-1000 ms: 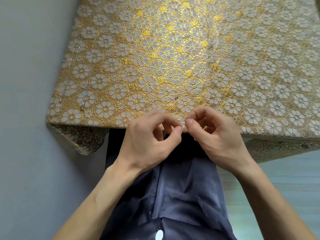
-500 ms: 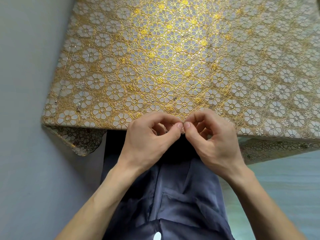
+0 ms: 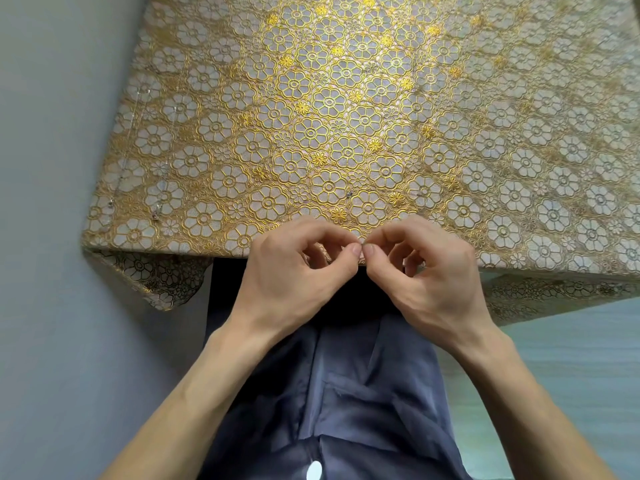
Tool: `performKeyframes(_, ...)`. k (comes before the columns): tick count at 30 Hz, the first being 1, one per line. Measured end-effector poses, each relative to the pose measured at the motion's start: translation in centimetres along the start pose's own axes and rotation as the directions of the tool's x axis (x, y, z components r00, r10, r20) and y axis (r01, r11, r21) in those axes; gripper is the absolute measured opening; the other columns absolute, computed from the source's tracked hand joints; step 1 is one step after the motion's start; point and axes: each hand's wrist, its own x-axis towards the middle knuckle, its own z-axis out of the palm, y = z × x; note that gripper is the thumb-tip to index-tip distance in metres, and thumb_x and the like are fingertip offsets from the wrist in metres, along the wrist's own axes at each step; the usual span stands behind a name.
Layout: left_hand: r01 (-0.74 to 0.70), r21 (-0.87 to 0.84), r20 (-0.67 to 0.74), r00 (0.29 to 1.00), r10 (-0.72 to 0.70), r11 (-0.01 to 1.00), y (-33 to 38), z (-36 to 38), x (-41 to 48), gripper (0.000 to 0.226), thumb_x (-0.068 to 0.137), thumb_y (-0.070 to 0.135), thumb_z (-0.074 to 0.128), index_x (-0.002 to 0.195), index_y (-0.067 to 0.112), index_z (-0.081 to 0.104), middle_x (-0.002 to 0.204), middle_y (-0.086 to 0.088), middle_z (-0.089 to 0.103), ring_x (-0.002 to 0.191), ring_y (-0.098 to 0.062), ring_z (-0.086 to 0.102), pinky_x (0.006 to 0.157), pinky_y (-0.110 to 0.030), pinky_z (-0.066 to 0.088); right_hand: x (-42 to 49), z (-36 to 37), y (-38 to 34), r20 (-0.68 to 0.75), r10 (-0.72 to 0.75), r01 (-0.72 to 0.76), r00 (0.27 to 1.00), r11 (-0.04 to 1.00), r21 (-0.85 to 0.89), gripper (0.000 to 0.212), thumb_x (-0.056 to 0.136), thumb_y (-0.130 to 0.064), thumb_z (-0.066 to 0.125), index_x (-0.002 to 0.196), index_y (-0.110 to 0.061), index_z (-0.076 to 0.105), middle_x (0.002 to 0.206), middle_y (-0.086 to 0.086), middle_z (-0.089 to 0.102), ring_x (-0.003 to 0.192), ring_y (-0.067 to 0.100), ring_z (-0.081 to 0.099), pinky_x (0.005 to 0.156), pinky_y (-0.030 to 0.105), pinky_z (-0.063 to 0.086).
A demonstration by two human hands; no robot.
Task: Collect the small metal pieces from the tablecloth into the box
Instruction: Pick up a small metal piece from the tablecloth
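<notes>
**A:** So, which step is the person on?

**B:** Picking, by the look of it. The left hand [image 3: 298, 271] and the right hand [image 3: 424, 271] meet at the near edge of the tablecloth [image 3: 346, 98], each with thumb and forefinger pinched and the other fingers curled. Between the tips sits a tiny grey glint, probably a metal piece [image 3: 362, 242] caught in the cloth.

**A:** Both hands gripping it?

**B:** Both pinch it at that one spot, as far as so small a thing can be read.

**A:** And next?

**B:** Judging from this, work it free of the weave, then carry it to the box, which is out of view.

**A:** Other pieces?

**B:** A silvery speck [image 3: 350, 194] lies on the flowers just beyond the hands, and more specks [image 3: 155, 216] sit near the left edge. They look thin, shiny and easy to lose in the gold pattern.
</notes>
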Motion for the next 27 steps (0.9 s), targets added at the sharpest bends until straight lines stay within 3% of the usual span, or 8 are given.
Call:
performKeyframes(6,-0.019,0.038,-0.019,1.000,0.019,0.999,0.25,-0.13,-0.10,0.006,0.081,0.018,0.081,0.081,0.023,0.077,0.072,0.014,0.065,0.060,-0.004,0.058,0.057,-0.005,0.037,-0.01,0.01,-0.08,-0.009,-0.051,0.050,0.999,0.998,-0.047,0.003,0.085,-0.016,0.074,0.085,-0.013,0.074,0.078,-0.008,0.063,0.058,0.007,0.054,0.062,0.007,0.037)
performKeyframes(11,-0.074,0.123,-0.035,0.996,0.079,0.990,0.39,-0.17,-0.24,0.008,0.080,0.014,0.081,0.082,0.020,0.076,0.075,0.014,0.065,0.063,0.001,0.058,0.059,-0.002,0.036,-0.12,-0.13,-0.19,0.026,0.022,-0.023,0.999,0.999,0.030,0.001,0.084,-0.016,0.076,0.085,-0.015,0.075,0.076,-0.016,0.063,0.061,0.006,0.058,0.059,0.008,0.037)
performKeyframes(18,-0.074,0.107,-0.008,0.997,0.076,0.991,0.22,-0.31,-0.32,0.003,0.080,0.025,0.076,0.082,0.024,0.076,0.073,0.012,0.065,0.063,-0.008,0.061,0.058,-0.003,0.036,-0.15,-0.23,-0.21,0.053,0.012,-0.014,0.999,1.000,0.027,0.001,0.084,-0.014,0.076,0.085,-0.014,0.076,0.075,-0.008,0.067,0.059,0.006,0.058,0.058,0.007,0.037)
performKeyframes(27,-0.141,0.199,0.011,0.990,0.142,0.970,0.27,-0.29,-0.38,0.002,0.081,0.025,0.074,0.082,0.024,0.073,0.074,0.017,0.059,0.062,-0.005,0.059,0.060,-0.004,0.034,-0.25,-0.32,-0.02,0.075,0.011,-0.012,0.997,1.000,0.012,0.006,0.085,-0.016,0.073,0.086,-0.011,0.074,0.077,-0.011,0.065,0.062,0.002,0.056,0.060,0.006,0.037)
